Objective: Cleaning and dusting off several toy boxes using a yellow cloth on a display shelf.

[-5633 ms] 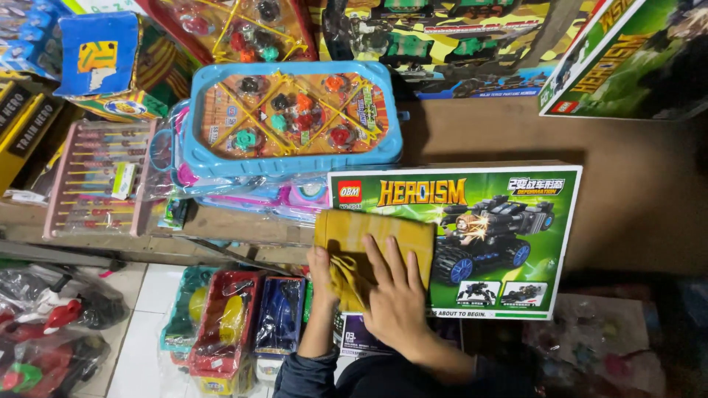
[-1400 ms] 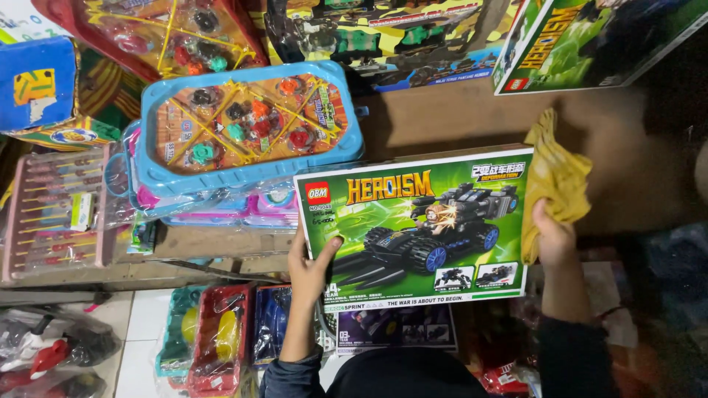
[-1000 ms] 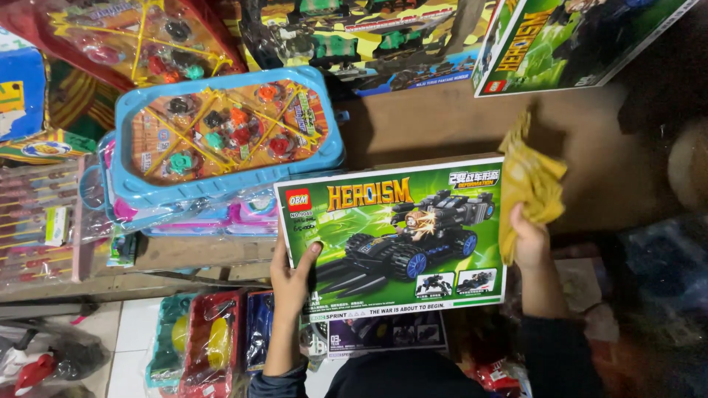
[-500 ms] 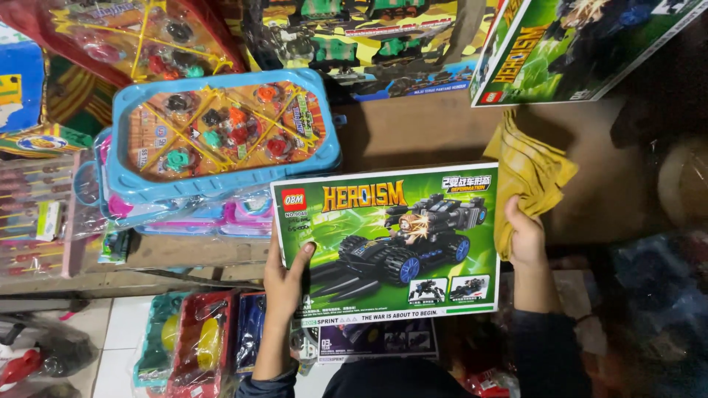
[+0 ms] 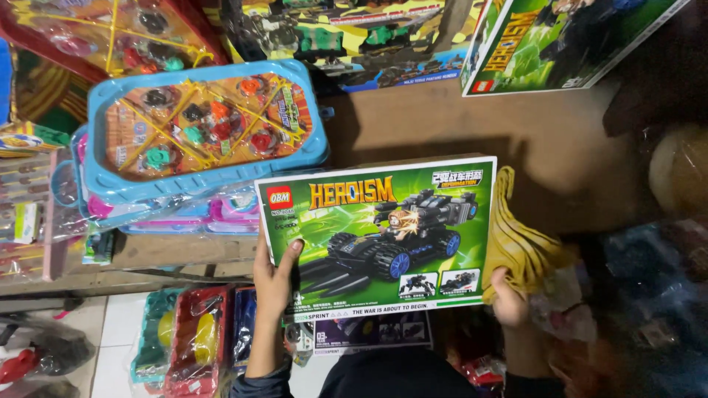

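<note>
- Your left hand (image 5: 274,278) grips a green toy box (image 5: 377,234): glossy printed cardboard, smooth.
- Your right hand (image 5: 509,298) clutches a yellow cloth (image 5: 520,242): soft, matt, creased.
- Blue game tray (image 5: 205,129) beyond: shiny moulded plastic.
- Brown shelf (image 5: 457,125) beneath: dull, matt wood.

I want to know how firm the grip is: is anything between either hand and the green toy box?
Left hand grips the green toy box bare. The yellow cloth is bunched in the right hand beside the box edge.

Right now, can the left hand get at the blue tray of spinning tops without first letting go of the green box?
Probably not. The left hand grips the green box at its lower left edge, while the blue tray lies above it, beyond the box's top corner. Nothing blocks the path.
</note>
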